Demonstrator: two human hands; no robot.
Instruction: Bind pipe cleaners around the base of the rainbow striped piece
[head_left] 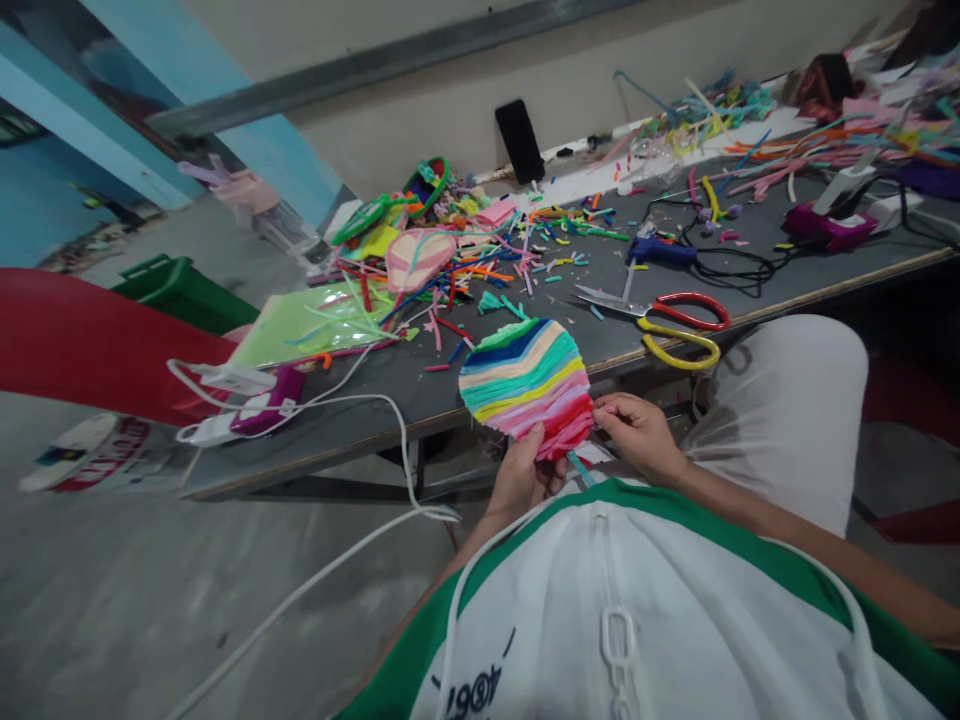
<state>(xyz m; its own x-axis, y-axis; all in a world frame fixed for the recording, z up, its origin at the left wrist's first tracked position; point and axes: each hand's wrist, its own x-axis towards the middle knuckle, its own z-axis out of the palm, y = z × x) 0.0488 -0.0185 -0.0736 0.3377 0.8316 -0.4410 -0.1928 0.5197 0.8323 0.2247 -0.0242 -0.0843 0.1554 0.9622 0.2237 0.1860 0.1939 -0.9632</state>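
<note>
A round disc [529, 375] covered in rows of fuzzy pipe cleaners is held over my lap at the table's front edge. Its stripes run from green and navy through cream, yellow and pink to red. My left hand [525, 468] grips its lower edge, thumb on top and fingers underneath. At the disc's right edge, my right hand [639, 432] pinches what looks like the end of a pink pipe cleaner, mostly hidden by the fingertips. A teal stem [580, 468] pokes out below the disc. Scissors [679, 325] with red and yellow handles lie just beyond my right hand.
Pipe cleaner snippets [555, 235] litter the grey table [360, 430]. A blue glue gun [664, 252] lies behind the scissors. A phone [519, 142] leans on the wall. A pink striped heart [420, 260] is at left; a white cable [405, 450] hangs over the edge near a purple power strip [270, 400].
</note>
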